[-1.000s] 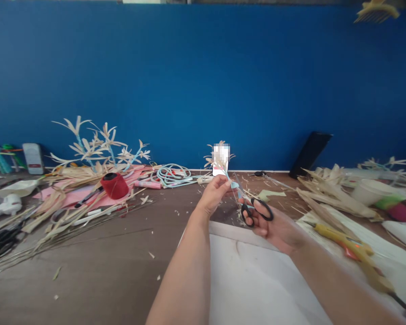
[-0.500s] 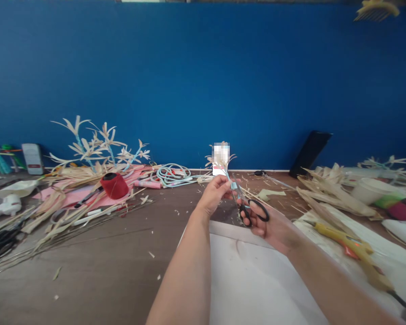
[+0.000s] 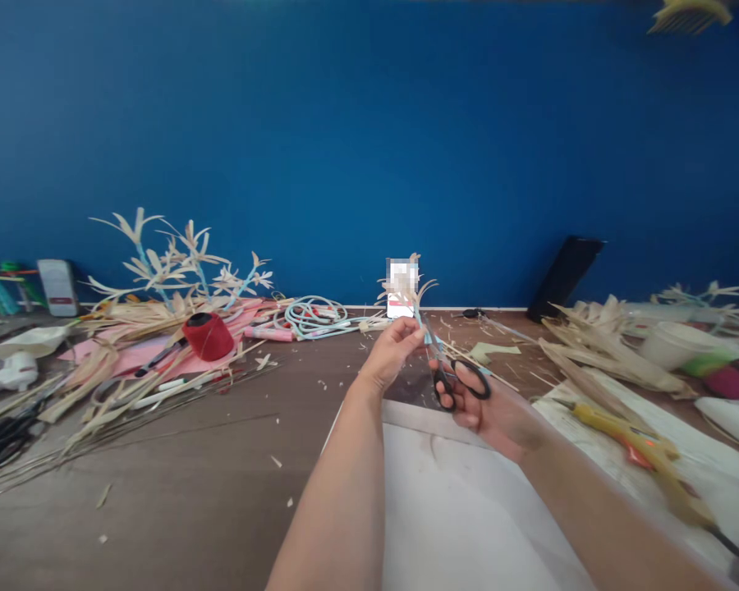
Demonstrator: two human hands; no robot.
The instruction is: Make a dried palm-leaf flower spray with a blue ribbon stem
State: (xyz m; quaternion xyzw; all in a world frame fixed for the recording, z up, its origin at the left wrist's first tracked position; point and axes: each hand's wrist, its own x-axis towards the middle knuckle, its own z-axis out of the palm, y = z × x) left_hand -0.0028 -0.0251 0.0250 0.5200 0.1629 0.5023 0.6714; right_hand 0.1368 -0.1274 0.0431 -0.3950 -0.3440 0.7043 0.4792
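My left hand (image 3: 394, 349) pinches the pale blue stem of a craft flower with thin cream petals (image 3: 427, 287), held upright above the table. In my right hand (image 3: 489, 414) is a pair of black-handled scissors (image 3: 436, 338), my fingers in the handle loops. The blades point up and away, beside the stem near my left fingertips. A small light-blue piece shows by the blades; whether they touch it I cannot tell. Behind the flower stands a phone (image 3: 400, 308), its screen partly blurred.
A white board (image 3: 456, 509) lies under my forearms. To the right are a yellow glue gun (image 3: 640, 443), dried husks (image 3: 616, 353) and a white cup (image 3: 671, 345). Leftward sit a red spool (image 3: 208, 336), finished husk flowers (image 3: 160, 267), a coiled blue cord (image 3: 314, 318) and black scissors (image 3: 3, 439).
The flower has tilted slightly to the right in my left hand. The scissor handles have spread a little further apart, while both arms stay nearly in place.
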